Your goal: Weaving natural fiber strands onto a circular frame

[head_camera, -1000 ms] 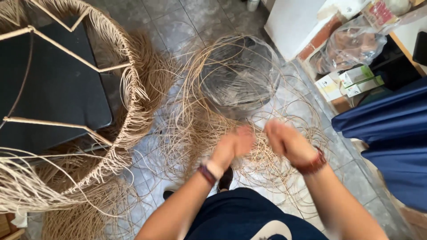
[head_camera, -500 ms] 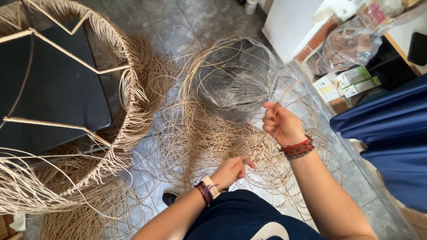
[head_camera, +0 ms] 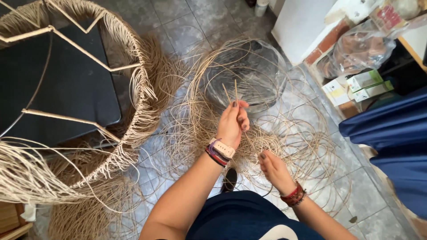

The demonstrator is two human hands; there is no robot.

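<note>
Rattan coils [head_camera: 267, 146] crowd the floor; woven frame [head_camera: 111, 111] blocks left, blue cloth [head_camera: 391, 142] right.

Rattan coil [head_camera: 249, 120] right of woven frame [head_camera: 89, 102]

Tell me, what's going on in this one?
A person sits over a tangled pile of thin rattan strands on the tiled floor. The left hand is raised, pinching a few strand ends upright, while the right hand grips strands lower down, near the lap. A wire frame wrapped in fringe stands to the left.
</note>
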